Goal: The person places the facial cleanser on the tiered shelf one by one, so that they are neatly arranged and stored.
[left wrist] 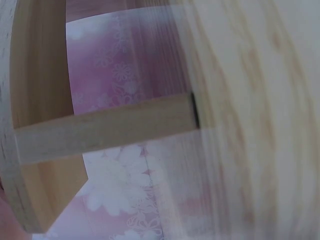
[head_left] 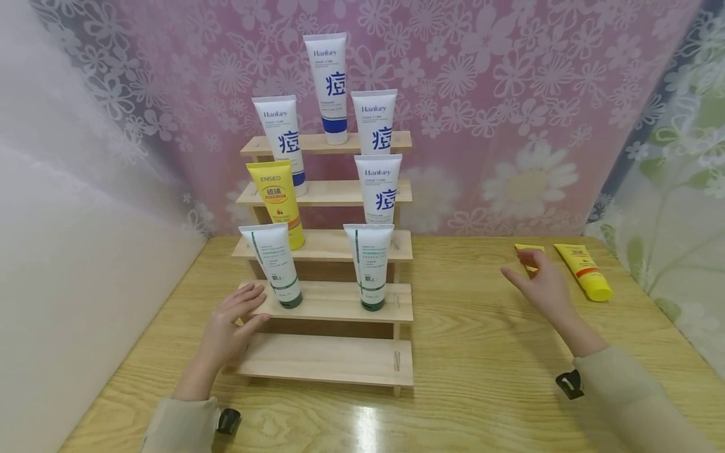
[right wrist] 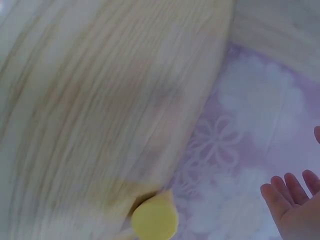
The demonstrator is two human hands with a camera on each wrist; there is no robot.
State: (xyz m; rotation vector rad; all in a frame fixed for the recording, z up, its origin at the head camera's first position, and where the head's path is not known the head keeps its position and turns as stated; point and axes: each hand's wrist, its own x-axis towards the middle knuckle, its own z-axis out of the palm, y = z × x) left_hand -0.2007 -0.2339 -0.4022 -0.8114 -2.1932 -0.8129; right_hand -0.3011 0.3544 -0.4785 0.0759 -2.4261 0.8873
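A pale, unpainted stepped wooden rack (head_left: 334,358) stands on the honey-yellow, wood-grain tabletop (head_left: 481,352). On it stand four white plastic tubes with blue characters (head_left: 377,189), the topmost with a dark blue band (head_left: 335,124); one bright yellow tube with an orange label (head_left: 277,201); and two white tubes with thin green stripes and dark green caps (head_left: 370,264). A yellow tube with an orange stripe (head_left: 584,270) lies on the tabletop. The backdrop is a pink cloth with white flower print (head_left: 510,107); to the right, a white cloth with green leaf pattern (head_left: 680,189). Both sleeves (head_left: 623,384) are beige.
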